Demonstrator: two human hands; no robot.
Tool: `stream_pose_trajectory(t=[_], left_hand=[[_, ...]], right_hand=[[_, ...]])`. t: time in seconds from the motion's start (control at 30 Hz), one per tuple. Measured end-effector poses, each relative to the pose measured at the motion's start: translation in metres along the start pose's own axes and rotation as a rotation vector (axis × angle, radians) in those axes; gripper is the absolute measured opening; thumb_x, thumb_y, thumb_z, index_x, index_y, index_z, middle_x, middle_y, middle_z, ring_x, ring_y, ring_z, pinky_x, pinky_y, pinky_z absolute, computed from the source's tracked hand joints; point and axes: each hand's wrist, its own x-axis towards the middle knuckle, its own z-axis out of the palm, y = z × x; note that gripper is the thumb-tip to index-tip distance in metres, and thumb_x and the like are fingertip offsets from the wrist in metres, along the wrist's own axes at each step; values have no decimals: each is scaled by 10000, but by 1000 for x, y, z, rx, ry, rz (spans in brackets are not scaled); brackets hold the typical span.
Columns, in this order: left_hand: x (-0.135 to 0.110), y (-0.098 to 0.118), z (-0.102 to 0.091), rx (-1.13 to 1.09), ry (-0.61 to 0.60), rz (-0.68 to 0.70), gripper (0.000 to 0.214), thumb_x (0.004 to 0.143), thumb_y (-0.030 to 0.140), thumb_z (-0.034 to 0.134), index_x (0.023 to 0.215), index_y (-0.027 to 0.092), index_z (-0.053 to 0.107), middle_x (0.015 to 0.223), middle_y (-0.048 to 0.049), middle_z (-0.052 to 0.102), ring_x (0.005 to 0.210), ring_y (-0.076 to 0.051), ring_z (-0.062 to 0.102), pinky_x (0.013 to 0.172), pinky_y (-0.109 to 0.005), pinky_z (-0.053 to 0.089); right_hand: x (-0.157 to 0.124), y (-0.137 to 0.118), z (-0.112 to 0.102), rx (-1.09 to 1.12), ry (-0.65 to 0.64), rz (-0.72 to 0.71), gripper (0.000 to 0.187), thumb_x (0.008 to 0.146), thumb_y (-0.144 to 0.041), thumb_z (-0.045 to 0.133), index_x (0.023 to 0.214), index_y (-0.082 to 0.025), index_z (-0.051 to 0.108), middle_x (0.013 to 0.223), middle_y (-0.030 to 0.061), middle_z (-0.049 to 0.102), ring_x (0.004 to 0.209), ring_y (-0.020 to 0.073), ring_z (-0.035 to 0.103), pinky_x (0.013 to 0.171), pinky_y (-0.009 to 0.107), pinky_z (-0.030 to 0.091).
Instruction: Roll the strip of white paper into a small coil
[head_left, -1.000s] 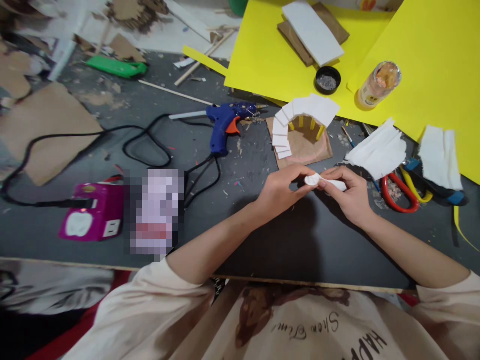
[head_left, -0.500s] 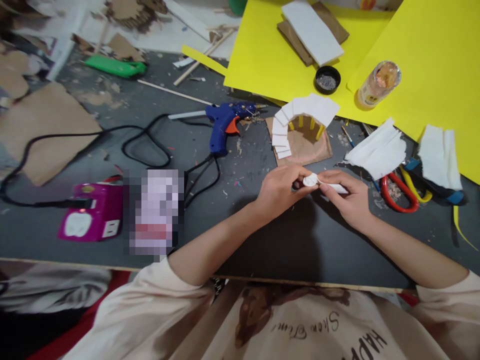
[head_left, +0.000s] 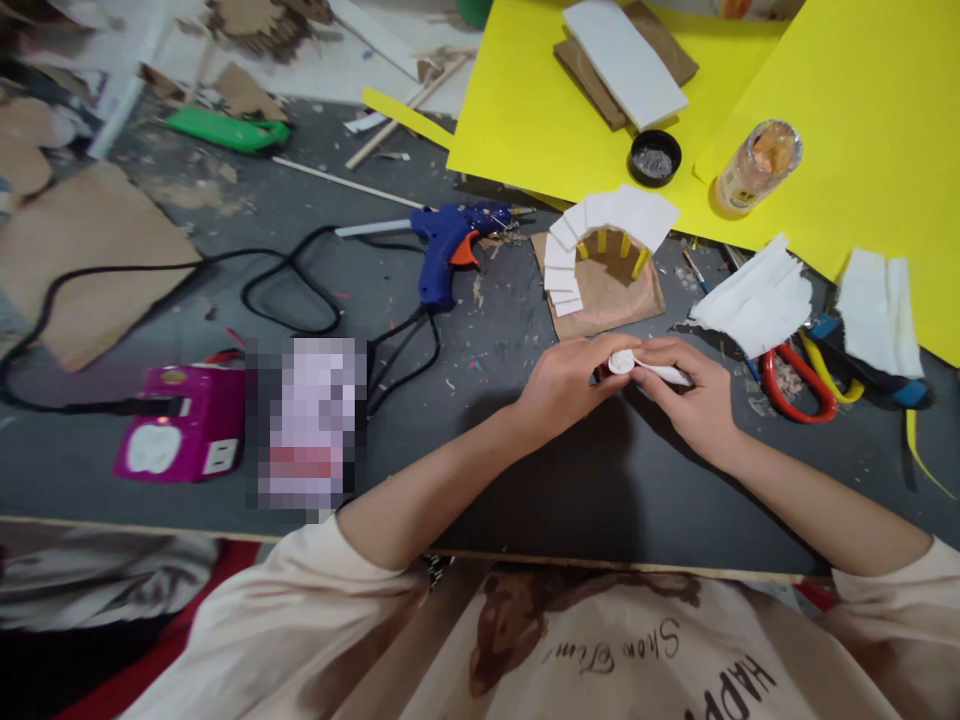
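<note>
Between my two hands is a strip of white paper (head_left: pixel 621 362), coiled into a small roll at one end. My left hand (head_left: pixel 559 385) is closed, pinching the coiled end with thumb and fingers. On the strip's loose tail is my right hand (head_left: pixel 694 395), its fingers closed around it near the roll. Just beyond my hands stands a small model (head_left: pixel 611 260): a curved row of white cards on short yellow posts over a brown cardboard base. Parts of the strip are hidden by my fingers.
A blue glue gun (head_left: pixel 442 255) lies left of the model, its black cord near a magenta power adapter (head_left: pixel 180 425). Torn white paper (head_left: pixel 754 295), red-handled scissors (head_left: pixel 799 390) and an open jar (head_left: pixel 757 165) are to the right. Yellow sheets (head_left: pixel 517 110) cover the back.
My right hand has shifted slightly left toward the roll, and less of the strip's tail shows. The left hand stays nearly in place.
</note>
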Motion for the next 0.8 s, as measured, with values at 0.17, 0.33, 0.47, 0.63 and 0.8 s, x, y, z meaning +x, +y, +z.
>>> stream_pose_trajectory(t=[0.17, 0.33, 0.47, 0.63, 0.8], left_hand=[[1, 2, 1, -37, -41, -28, 235, 906, 224, 533, 1123, 147, 575, 1012, -49, 726, 880, -126, 691, 797, -205, 504], [0, 3, -1, -82, -33, -46, 203, 909, 223, 538, 1092, 144, 579, 987, -42, 725, 855, -117, 685, 781, -192, 506], [-1, 3, -1, -155, 8, -106, 203, 888, 213, 559, 1077, 140, 580, 979, -47, 721, 817, -118, 682, 743, -192, 515], [-2, 4, 0, -280, -7, -195, 200, 882, 227, 566, 1065, 147, 568, 942, -37, 724, 763, -103, 694, 692, -178, 525], [-5, 3, 2, -331, -32, -275, 186, 851, 192, 608, 1021, 167, 538, 1020, -44, 727, 800, -107, 713, 695, -181, 538]], right_hand=[[3, 2, -2, 51, 10, 78, 61, 784, -161, 678, 791, -221, 683, 828, 4, 736, 783, 133, 691, 728, 269, 547], [2, 2, -3, 72, 45, 69, 75, 775, -152, 688, 785, -227, 684, 828, -6, 739, 782, 128, 693, 729, 262, 541], [0, 1, -2, 68, 63, 39, 107, 784, -134, 675, 821, -235, 682, 874, 3, 749, 836, 142, 703, 754, 277, 545], [-2, 0, -2, 58, 32, -3, 117, 780, -120, 673, 797, -236, 681, 938, 16, 757, 847, 155, 715, 753, 288, 552], [-4, -1, -1, 5, -5, -38, 116, 796, -130, 653, 820, -238, 687, 991, 37, 756, 909, 175, 714, 801, 315, 554]])
